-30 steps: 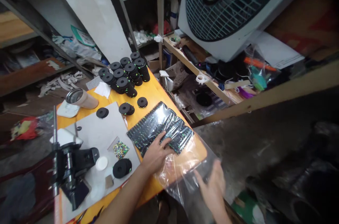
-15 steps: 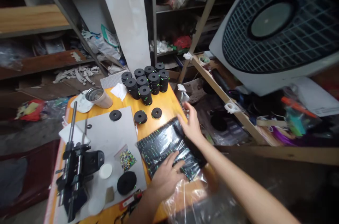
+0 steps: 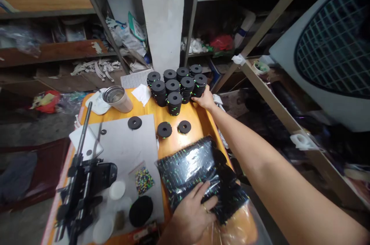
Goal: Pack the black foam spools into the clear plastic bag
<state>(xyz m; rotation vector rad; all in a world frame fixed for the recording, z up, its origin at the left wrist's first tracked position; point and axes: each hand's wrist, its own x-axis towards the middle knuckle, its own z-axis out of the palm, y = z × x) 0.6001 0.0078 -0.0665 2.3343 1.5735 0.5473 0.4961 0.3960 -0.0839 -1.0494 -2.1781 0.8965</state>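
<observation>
My left hand [image 3: 195, 208] rests with spread fingers on a clear plastic bag [image 3: 190, 164] packed with rows of black discs that show bright green bits. At the back right of the table, my right hand [image 3: 206, 99] is wrapped round the lower part of a stack of black ring-shaped discs [image 3: 200, 81]. Several similar stacks [image 3: 174, 102] stand close together to its left. Between them and the bag lie a short pile of discs [image 3: 164, 130] and another small disc pile [image 3: 184, 126]. The far fingers of my right hand are hidden behind the stack.
A grey mat [image 3: 121, 144] bears a single disc [image 3: 134, 122], a packet of coloured beads [image 3: 143, 179] and a black rod-and-clamp device [image 3: 83, 175]. Behind it stands a metal cup [image 3: 118, 99]. A wooden rail [image 3: 277, 110] and a large fan [image 3: 332, 44] are on the right.
My right hand has moved from beside the bag to the back right stack and closed round it. My left hand stays on the bag. The view has shifted to the right.
</observation>
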